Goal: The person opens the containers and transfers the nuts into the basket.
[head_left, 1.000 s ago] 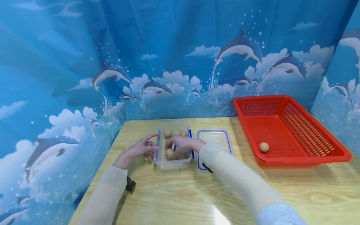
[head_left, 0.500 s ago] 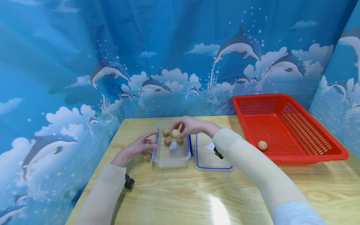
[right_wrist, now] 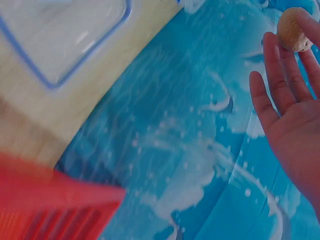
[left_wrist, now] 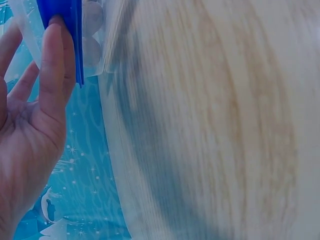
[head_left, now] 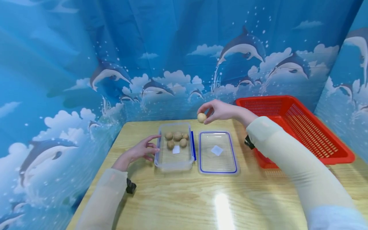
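Note:
My right hand (head_left: pixel 219 111) pinches a walnut (head_left: pixel 202 118) between thumb and fingertips, raised above the back edge of the table. The right wrist view shows this tan, rough walnut (right_wrist: pixel 292 31) at the fingertips. A clear plastic container (head_left: pixel 172 163) with blue clips stands at left, holding several walnuts (head_left: pixel 177 136) at its back and a small white packet (head_left: pixel 176 149). My left hand (head_left: pixel 139 151) rests with loosely bent fingers against the container's left side. In the left wrist view, fingers (left_wrist: pixel 54 65) lie against a blue clip (left_wrist: pixel 75 35).
The container's blue-rimmed lid (head_left: pixel 217 164) lies flat just right of it, with a white packet (head_left: pixel 217 150) on it. A red slotted basket (head_left: pixel 339 159) stands at the right, partly behind my right forearm. A dolphin-print curtain (head_left: pixel 172 64) rises behind the wooden table (head_left: pixel 178 198).
My right hand has lifted a walnut out of the container and carried it up and to the right. The left hand stays at the container's side. My forearm now covers the basket's walnut.

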Available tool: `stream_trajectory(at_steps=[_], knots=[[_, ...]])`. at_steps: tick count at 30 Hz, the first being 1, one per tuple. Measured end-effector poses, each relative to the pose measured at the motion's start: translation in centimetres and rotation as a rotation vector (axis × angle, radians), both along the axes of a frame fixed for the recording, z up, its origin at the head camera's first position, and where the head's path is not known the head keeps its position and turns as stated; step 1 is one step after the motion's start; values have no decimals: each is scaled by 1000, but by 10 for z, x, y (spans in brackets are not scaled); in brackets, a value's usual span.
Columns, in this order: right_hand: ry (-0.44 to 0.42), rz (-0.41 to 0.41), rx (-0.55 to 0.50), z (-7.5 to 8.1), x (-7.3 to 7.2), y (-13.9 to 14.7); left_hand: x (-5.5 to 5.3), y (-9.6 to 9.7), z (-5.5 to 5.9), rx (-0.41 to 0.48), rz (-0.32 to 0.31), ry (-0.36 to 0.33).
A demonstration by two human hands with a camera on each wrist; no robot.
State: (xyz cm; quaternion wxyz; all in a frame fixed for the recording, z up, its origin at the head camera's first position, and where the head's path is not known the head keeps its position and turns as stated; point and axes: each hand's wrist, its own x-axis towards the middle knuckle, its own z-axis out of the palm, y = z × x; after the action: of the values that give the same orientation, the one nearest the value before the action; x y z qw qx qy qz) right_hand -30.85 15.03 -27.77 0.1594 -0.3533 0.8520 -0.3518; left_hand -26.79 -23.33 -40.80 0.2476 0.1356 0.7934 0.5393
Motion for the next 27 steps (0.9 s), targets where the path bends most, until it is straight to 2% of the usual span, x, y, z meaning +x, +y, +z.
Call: stream_trajectory(at_steps=[8,14,22,27], knots=[[13,-140,9,5,-2,42,-1,-2,-1,11,2,-11],[-19,-247,10,0,-1,77,-1,-2,-1,8,-11,-5],[8,-422,0,-7,-2,122,-3,-3,-4,10,-4,-5],[28,-491,20,-12,-5,147,-2,-3,-4,7,2,-4]])
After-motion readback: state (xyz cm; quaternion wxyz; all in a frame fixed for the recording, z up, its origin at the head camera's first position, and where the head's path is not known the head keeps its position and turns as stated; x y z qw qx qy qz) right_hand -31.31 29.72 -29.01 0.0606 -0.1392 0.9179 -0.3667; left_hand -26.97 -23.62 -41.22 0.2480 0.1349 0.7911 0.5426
